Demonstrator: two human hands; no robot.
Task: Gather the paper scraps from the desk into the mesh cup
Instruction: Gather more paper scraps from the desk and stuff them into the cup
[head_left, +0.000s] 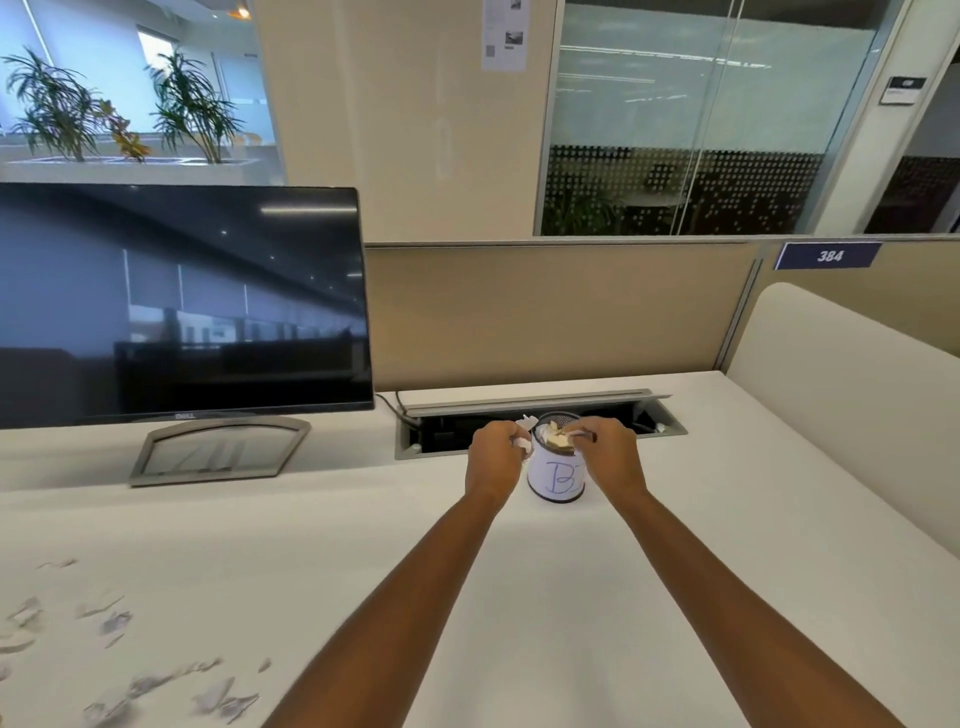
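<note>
While both bare forearms are stretched forward over the flat white desk (571, 597), the round black mesh cup (556, 475) is seen standing upright on it, near the far edge and just in front of a grey cable hatch (519, 402) whose lid is raised. A white paper label (563, 480) with blue handwriting is wrapped round the cup's wall.

The cup is flanked by the two hands. The left hand (496, 457) is held just beside the cup's left side at rim height, its fingers curled round a bunch of crumpled white paper scraps (521, 441). The right hand (605, 454) is held at the right side of the rim, and a small white scrap (575, 434) is pinched between its thumb and fingertips over the opening. Pale and yellowish heaped scraps (555, 439) are piled inside the cup up to its rim.

More torn white paper pieces (119, 623) are scattered over the desk's near left corner, well apart from the cup, and are blurred.

A black flat-screen monitor (182, 306) on a grey arched stand is placed at the left of the desk, its screen dark. A beige partition panel (561, 312) is set behind the desk, with a blue number plate (828, 255) reading 384 at its top right. Green potted plants (192, 104) are seen beyond the monitor.
</note>
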